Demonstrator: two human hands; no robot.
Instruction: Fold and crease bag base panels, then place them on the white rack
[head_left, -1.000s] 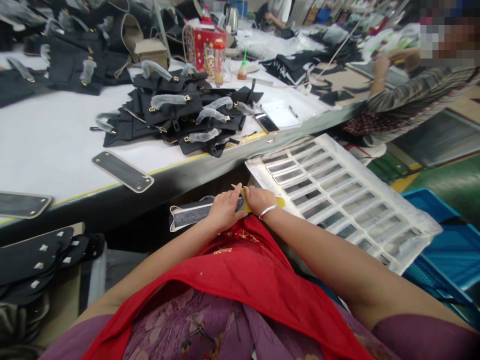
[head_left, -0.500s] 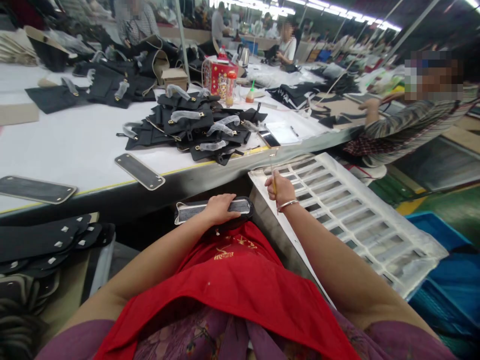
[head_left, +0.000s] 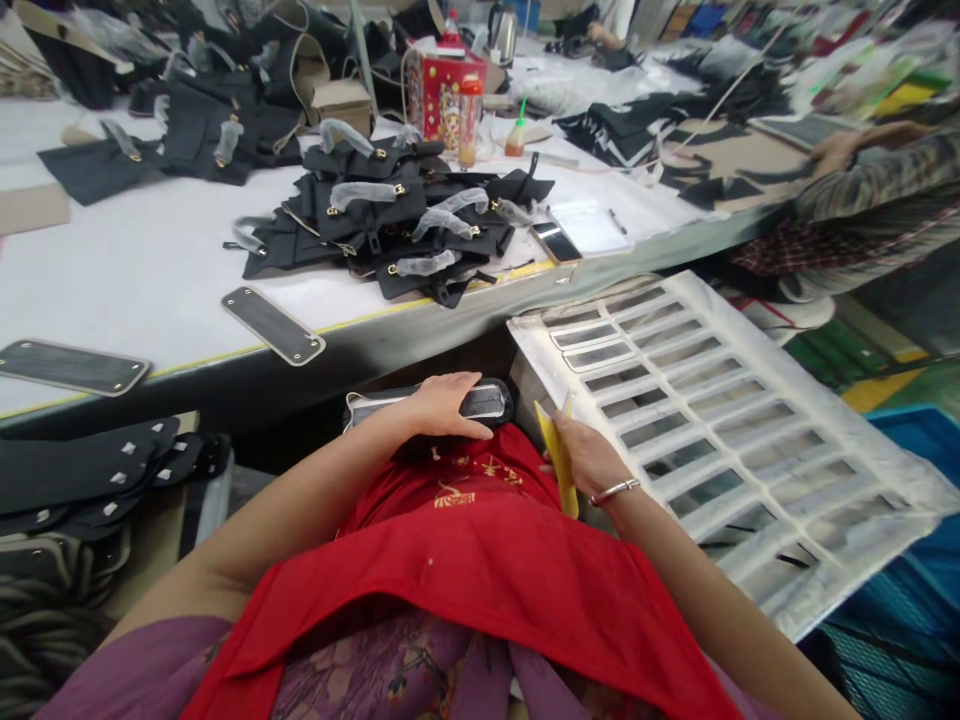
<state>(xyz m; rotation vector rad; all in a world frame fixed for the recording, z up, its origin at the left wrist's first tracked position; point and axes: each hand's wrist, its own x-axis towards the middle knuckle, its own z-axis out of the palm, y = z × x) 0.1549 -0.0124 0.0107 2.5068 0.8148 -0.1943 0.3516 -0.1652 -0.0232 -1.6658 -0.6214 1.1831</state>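
Observation:
My left hand (head_left: 442,403) lies palm down on a long black panel with a pale edge (head_left: 487,400), pressing it against my red apron (head_left: 480,560) at my lap. My right hand (head_left: 589,458) is closed on a thin yellow strip (head_left: 561,470), which it holds upright just right of the panel. A silver bangle (head_left: 613,491) circles that wrist. The right hand hovers at the near left edge of a white slotted rack (head_left: 757,340).
A white worktable (head_left: 135,280) carries a heap of black strap pieces with gold fittings (head_left: 390,225), two flat panels (head_left: 271,326), a phone (head_left: 555,241) and a red box (head_left: 433,90). Stacked black pieces (head_left: 82,480) sit at my left. Another person's sleeve (head_left: 862,200) reaches in at right.
My right hand has dropped from the rack toward my lap, the yellow strip now showing broad and upright in it. The left hand stays on the black panel. The view has tilted down.

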